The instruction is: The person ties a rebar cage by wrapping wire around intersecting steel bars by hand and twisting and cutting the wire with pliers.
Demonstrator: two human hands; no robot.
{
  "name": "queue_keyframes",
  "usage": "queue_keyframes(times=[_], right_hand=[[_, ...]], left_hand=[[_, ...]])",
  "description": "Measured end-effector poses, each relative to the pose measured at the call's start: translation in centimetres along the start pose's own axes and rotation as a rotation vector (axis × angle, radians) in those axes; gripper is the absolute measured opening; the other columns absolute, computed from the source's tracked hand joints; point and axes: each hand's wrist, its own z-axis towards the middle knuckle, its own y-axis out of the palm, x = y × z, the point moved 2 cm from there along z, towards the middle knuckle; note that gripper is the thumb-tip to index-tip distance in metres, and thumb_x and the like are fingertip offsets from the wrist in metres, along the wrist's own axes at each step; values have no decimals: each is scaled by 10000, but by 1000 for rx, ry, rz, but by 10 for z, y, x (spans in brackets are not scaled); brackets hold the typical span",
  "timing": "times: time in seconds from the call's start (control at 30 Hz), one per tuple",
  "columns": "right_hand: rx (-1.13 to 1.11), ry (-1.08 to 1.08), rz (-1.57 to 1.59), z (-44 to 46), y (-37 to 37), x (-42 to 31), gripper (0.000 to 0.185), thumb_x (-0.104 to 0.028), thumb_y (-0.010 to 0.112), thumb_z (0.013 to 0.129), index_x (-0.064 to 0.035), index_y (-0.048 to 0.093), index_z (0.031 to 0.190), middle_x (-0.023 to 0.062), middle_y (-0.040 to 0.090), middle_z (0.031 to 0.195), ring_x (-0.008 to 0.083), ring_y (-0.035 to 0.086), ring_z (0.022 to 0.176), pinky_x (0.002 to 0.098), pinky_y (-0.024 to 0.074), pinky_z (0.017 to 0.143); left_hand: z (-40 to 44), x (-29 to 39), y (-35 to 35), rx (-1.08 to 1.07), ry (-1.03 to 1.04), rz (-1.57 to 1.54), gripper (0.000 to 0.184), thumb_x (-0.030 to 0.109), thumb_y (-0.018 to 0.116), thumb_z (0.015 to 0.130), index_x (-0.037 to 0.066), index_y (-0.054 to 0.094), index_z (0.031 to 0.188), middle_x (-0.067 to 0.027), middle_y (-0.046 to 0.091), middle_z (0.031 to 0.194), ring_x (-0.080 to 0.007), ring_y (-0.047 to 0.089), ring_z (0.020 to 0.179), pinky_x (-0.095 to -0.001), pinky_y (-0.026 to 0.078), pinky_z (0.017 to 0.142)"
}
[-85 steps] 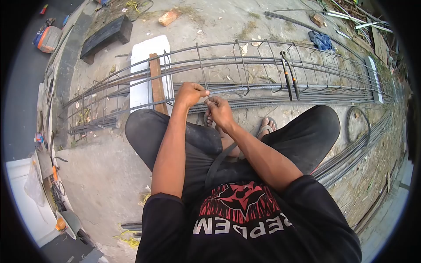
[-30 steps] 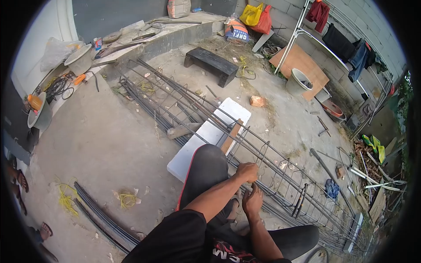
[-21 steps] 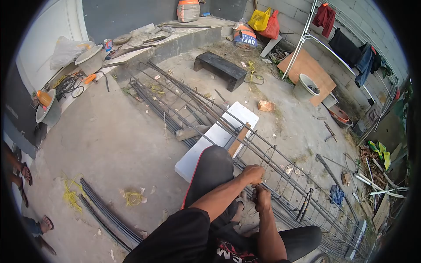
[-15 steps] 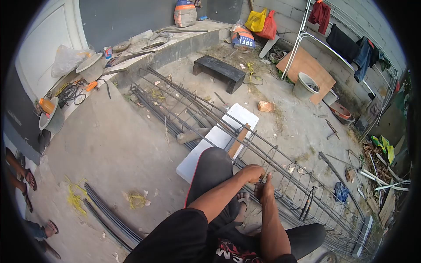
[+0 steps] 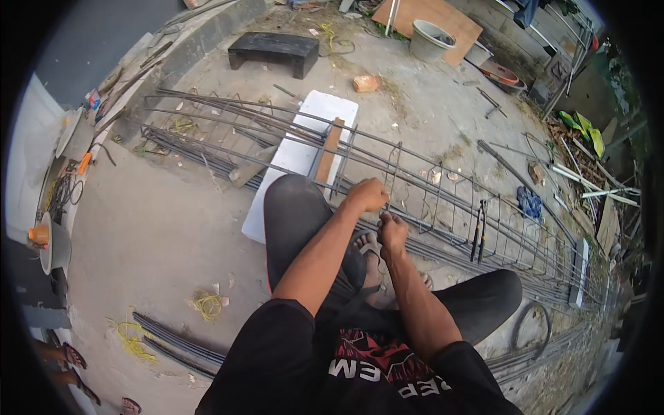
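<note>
My left hand (image 5: 369, 195) is closed in a fist at the near side of a long rebar cage (image 5: 391, 169), beside one of its square stirrups. Just below and to the right, my right hand (image 5: 393, 232) is also closed, its fingers pinched together close to the bars. What either hand grips is too small to make out. Pliers-like cutters (image 5: 478, 232) with dark handles hang upright on the cage, right of my hands. Under the cage lie a white slab (image 5: 332, 104) and a wooden strip (image 5: 330, 153).
A black bench (image 5: 273, 50) and a brick piece (image 5: 366, 84) stand beyond the cage. Yellow string (image 5: 207, 303) and cut bars (image 5: 176, 337) lie at lower left. A bucket (image 5: 430, 43) is at the back. Another person's sandalled feet (image 5: 75, 356) show at the left edge.
The camera view has tipped and turned, so the scene sits higher and further left. My hands stay at the cage, slightly further apart than before.
</note>
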Motion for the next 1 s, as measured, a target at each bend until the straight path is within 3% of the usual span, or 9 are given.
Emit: queue_keyframes(times=[0.07,0.17,0.23,0.37,0.73,0.8,0.87,0.9,1.0], right_hand=[[21,-68,-147,-12,-1,1,292,-262,576,1056,-1,658,952,7,548,633,93,469,505,295,362,443],[27,-214,-384,-47,4,-2,297,-236,550,1061,26,668,984,84,614,635,170,599,527,364,474,509],[68,-510,-770,-41,5,12,274,-208,532,1048,25,668,998,194,686,716,325,712,645,463,551,630],[-16,-652,-1143,-35,-4,-18,264,-225,532,1025,1,666,1001,260,710,823,469,694,782,572,542,694],[186,-578,-1036,-13,-31,-42,337,-260,562,1017,41,710,987,280,719,818,473,715,750,548,566,738],[-68,-244,-728,2,-38,-25,346,-242,552,1013,58,717,963,280,716,812,476,704,708,534,560,719],[-131,-196,-689,8,-39,-22,350,-218,549,1012,69,726,917,226,728,782,366,698,631,460,559,656],[-319,125,-388,10,-37,-22,359,-218,553,1016,69,731,895,192,734,782,302,677,605,416,551,632],[-504,281,-289,-4,-40,-49,370,-237,575,1025,65,750,903,111,736,801,150,628,614,312,523,585]], left_hand=[[-5,0,0,-54,45,-17,387,420,824,821,62,821,967,-204,773,957,-375,748,953,-448,577,857],[0,1,5,-48,17,28,244,275,836,839,54,818,941,-176,788,951,-315,761,926,-433,577,849],[10,-5,9,-100,34,17,227,250,831,843,40,812,928,-174,788,945,-301,761,914,-426,577,841],[4,1,3,-144,32,-49,231,219,820,852,-7,790,889,-159,780,879,-263,739,826,-400,566,787],[12,-7,14,-111,61,-25,245,228,826,863,-5,753,848,-157,759,796,-227,735,734,-405,563,704],[14,-7,13,-140,38,-23,273,286,847,837,26,762,839,-167,766,850,-274,740,812,-423,561,758],[15,-6,12,-167,17,-25,302,344,868,812,58,772,830,-177,773,904,-322,745,890,-442,560,812],[15,-3,10,-197,5,-43,275,282,849,838,22,758,844,-165,770,863,-265,741,815,-413,564,757],[14,2,3,-243,-8,-86,250,213,837,861,-20,746,867,-149,768,829,-208,737,738,-383,570,698]])
